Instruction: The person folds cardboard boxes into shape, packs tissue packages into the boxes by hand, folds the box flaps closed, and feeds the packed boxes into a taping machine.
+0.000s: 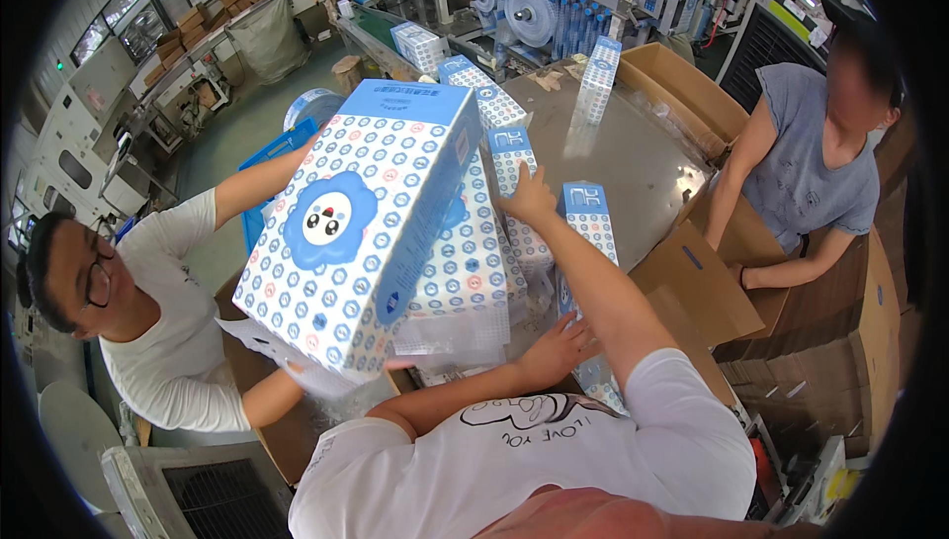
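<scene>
White box (366, 223) dotted with blue and red rings, blue flower, blue top.

— What is sitting at the far right?
— Open brown cardboard cartons (692, 94), beside a person in a grey shirt (806, 168).
— And behind?
— Grey packing machinery (554, 5) with round rollers is standing there; flattened cardboard (193, 25) is lying stacked at left.

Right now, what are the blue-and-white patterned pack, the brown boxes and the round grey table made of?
Large blue-and-white patterned pack: looks like glossy printed plastic film, going by the sheen and the clear crinkled wrap at its lower edge. Brown boxes: matt corrugated cardboard, with folded flaps. Round grey table: probably smooth metal or laminate; it mirrors the packs faintly.
</scene>
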The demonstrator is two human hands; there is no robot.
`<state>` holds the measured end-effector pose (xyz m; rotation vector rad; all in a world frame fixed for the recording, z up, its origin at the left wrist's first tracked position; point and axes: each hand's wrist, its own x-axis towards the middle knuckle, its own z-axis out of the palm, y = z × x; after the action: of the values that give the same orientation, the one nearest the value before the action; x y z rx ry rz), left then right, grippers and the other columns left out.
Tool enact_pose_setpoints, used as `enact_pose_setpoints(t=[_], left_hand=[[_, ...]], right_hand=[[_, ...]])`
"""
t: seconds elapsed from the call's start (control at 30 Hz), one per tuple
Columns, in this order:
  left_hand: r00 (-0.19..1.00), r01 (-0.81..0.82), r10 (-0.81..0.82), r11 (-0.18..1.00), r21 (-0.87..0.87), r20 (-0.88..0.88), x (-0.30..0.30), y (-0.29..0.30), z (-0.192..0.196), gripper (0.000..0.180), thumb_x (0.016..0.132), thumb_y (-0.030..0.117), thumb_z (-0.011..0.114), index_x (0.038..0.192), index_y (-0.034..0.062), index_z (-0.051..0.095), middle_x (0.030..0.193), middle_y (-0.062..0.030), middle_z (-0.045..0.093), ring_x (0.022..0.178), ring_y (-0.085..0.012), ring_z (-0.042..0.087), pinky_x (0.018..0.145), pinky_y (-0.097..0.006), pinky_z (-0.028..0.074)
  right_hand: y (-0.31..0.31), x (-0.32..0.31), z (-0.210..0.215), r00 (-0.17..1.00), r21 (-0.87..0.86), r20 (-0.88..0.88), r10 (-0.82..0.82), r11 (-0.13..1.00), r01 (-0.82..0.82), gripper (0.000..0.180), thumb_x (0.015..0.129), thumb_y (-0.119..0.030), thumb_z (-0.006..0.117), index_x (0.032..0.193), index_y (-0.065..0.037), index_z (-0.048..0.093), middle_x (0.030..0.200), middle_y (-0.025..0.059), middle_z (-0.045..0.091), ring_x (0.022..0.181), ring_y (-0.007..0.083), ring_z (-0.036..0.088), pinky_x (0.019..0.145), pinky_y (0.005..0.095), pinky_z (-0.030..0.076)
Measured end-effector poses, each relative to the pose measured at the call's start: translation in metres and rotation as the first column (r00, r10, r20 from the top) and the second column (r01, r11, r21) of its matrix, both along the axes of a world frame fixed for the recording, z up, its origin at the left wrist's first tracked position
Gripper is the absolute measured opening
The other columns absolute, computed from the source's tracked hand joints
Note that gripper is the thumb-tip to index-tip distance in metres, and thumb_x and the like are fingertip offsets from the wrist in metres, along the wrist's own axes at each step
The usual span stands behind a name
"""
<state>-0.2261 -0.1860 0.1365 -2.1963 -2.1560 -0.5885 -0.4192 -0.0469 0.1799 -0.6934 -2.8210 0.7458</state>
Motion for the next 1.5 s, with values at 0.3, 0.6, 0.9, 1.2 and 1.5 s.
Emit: enact_pose_setpoints(t=[0.3, 0.6, 0.9, 1.2, 1.5], left_hand=[[0.861, 0.205, -0.261, 0.963, 0.172, 0.437, -0.018, 0.005, 0.000, 0.055, 0.073, -0.002, 0.056, 0.128, 0.0003, 0.050, 0.140, -0.0154, 0.043, 0.136, -0.0320, 0.031, 0.111, -0.045, 0.027], [0.970, -0.189, 0.164, 0.973, 0.135, 0.181, 0.016, -0.001, 0.006, 0.077, 0.070, -0.003, 0.063, 0.141, 0.0137, 0.040, 0.148, -0.0259, 0.024, 0.136, -0.0464, 0.027, 0.102, -0.046, 0.041], [0.713, -0.139, 0.016, 0.983, -0.119, -0.701, -0.020, 0.066, 0.062, 0.072, 0.087, 0.018, 0.054, 0.151, 0.0221, 0.021, 0.151, -0.0123, 0.030, 0.138, -0.0323, 0.030, 0.110, -0.056, 0.024], [0.636, 0.132, -0.471, 0.847, -0.515, -0.611, -0.061, 0.141, 0.084, 0.047, 0.069, 0.021, 0.070, 0.108, 0.0038, 0.049, 0.107, -0.0131, 0.060, 0.111, -0.0312, 0.054, 0.113, -0.045, 0.025], [0.997, 0.065, -0.076, 0.957, -0.284, -0.031, 0.116, 0.125, 0.214, 0.053, 0.064, 0.021, 0.076, 0.102, -0.0013, 0.046, 0.095, -0.0240, 0.059, 0.090, -0.0396, 0.060, 0.077, -0.045, 0.050]], right_hand=[[0.124, -0.027, 0.018, 0.995, -0.244, -0.073, -0.073, 0.968, 0.053, 0.106, 0.052, -0.021, 0.083, 0.143, -0.009, 0.030, 0.126, 0.0216, 0.055, 0.115, 0.0375, 0.054, 0.096, 0.0414, 0.045], [0.141, 0.322, 0.240, 0.622, -0.441, -0.771, -0.138, 0.820, -0.364, 0.078, 0.076, -0.011, 0.072, 0.143, -0.006, 0.032, 0.127, 0.0142, 0.050, 0.109, 0.0224, 0.056, 0.088, 0.0318, 0.051], [0.095, 0.587, 0.096, 0.593, -0.490, -0.653, -0.471, 0.860, 0.144, 0.085, 0.065, -0.020, 0.081, 0.134, 0.004, 0.039, 0.122, 0.0183, 0.056, 0.103, 0.0228, 0.061, 0.084, 0.0351, 0.053], [0.021, 0.473, -0.105, 0.967, -0.044, 0.255, -0.007, 0.999, 0.019, 0.101, 0.062, -0.017, 0.076, 0.150, -0.022, 0.025, 0.137, 0.0340, 0.036, 0.129, 0.0426, 0.039, 0.107, 0.0460, 0.033], [0.012, 0.526, -0.126, 0.994, 0.173, 0.099, -0.056, 0.984, 0.038, 0.080, 0.077, -0.043, 0.068, 0.144, -0.014, 0.036, 0.137, 0.0271, 0.039, 0.123, 0.0408, 0.042, 0.109, 0.0449, 0.029]])
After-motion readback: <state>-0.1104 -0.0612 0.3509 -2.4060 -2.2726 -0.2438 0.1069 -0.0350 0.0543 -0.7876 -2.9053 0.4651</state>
